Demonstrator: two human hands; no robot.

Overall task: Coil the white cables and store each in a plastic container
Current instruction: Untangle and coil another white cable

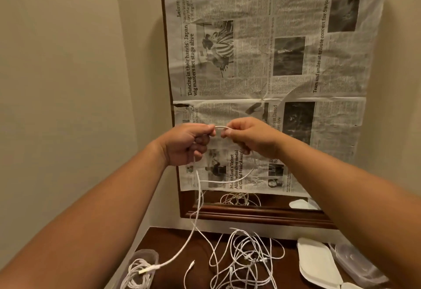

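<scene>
L hand (185,144) & R hand (247,136) raised, arms outstretched, both pinching one white cable (197,199) (rest dangles).

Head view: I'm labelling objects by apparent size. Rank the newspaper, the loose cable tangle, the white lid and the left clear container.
1. newspaper
2. cable tangle
3. white lid and left clear container: similar, and the container is cut off by the frame, so unranked.

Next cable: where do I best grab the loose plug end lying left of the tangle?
Pinch just behind the plug, coming from above. It lies flat on the table, apart from the tangle, so it likely pulls clear.
</scene>
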